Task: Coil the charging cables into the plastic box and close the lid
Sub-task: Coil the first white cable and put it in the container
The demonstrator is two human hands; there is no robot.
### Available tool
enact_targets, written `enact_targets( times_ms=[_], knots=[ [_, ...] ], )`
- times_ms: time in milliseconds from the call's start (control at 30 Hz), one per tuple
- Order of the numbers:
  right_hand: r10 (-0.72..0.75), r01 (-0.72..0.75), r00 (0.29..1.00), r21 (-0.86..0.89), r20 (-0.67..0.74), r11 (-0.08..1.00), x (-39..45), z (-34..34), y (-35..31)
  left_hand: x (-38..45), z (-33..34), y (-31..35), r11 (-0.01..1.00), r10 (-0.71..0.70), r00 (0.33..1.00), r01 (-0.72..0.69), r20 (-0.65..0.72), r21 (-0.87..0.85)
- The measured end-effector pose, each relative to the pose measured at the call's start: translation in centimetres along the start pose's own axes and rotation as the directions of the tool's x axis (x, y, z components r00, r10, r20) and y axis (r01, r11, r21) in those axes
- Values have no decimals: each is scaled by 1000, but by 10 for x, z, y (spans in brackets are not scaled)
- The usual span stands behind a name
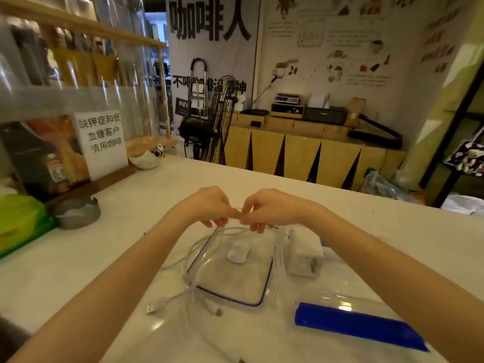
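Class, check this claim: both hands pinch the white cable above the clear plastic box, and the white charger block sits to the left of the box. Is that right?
Not quite. The head view shows the left hand and right hand pinching the white cable above the plastic box, but the charger block sits to the box's right, not its left.

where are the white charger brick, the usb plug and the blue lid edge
white charger brick (303,254), head view, on its top face
usb plug (153,307), head view, on its metal end
blue lid edge (358,326), head view, mid strip
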State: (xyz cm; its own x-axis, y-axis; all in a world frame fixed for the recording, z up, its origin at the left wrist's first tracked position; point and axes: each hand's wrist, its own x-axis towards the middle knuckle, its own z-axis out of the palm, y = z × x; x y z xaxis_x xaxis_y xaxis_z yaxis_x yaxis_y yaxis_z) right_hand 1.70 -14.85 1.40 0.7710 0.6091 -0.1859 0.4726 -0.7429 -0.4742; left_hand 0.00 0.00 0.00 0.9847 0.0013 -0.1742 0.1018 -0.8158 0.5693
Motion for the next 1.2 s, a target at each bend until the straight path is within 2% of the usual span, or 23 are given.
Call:
enact_targets(
  times_ms=[300,433,533,667,733,800,900,1033,1133,1200],
  knots=[
    [75,-85,995,170,66,982,6,39,-8,-8,15,-16,996,-52,998,49,-31,-78],
    [88,-116,990,278,111,954,3,46,-18,-8,16,-19,994,-27,994,15,-106,-112],
    [93,-152,984,441,153,885,-2,46,-22,-10,12,-17,961,2,994,-33,-112,-275],
    [105,-183,982,650,157,738,-12,25,-21,-16,-2,-8,856,51,991,-109,-127,-506],
    [95,-146,989,703,112,696,-18,10,-20,-20,-10,-1,825,81,991,-128,-110,-551],
    [85,-83,996,752,36,654,-26,-4,-18,-24,-16,6,830,122,992,-111,-17,-546],
    [110,26,989,846,-100,533,-38,-27,-10,-31,-18,23,816,213,968,-102,132,-568],
    [194,161,949,910,-249,382,-50,-49,7,-41,-22,40,752,382,919,-247,99,-611],
    [202,239,915,873,-349,425,-57,-54,18,-44,-24,50,689,517,846,-320,131,-650],
    [187,291,890,834,-415,469,-59,-52,22,-45,-20,63,650,556,808,-275,196,-708]
  ],
)
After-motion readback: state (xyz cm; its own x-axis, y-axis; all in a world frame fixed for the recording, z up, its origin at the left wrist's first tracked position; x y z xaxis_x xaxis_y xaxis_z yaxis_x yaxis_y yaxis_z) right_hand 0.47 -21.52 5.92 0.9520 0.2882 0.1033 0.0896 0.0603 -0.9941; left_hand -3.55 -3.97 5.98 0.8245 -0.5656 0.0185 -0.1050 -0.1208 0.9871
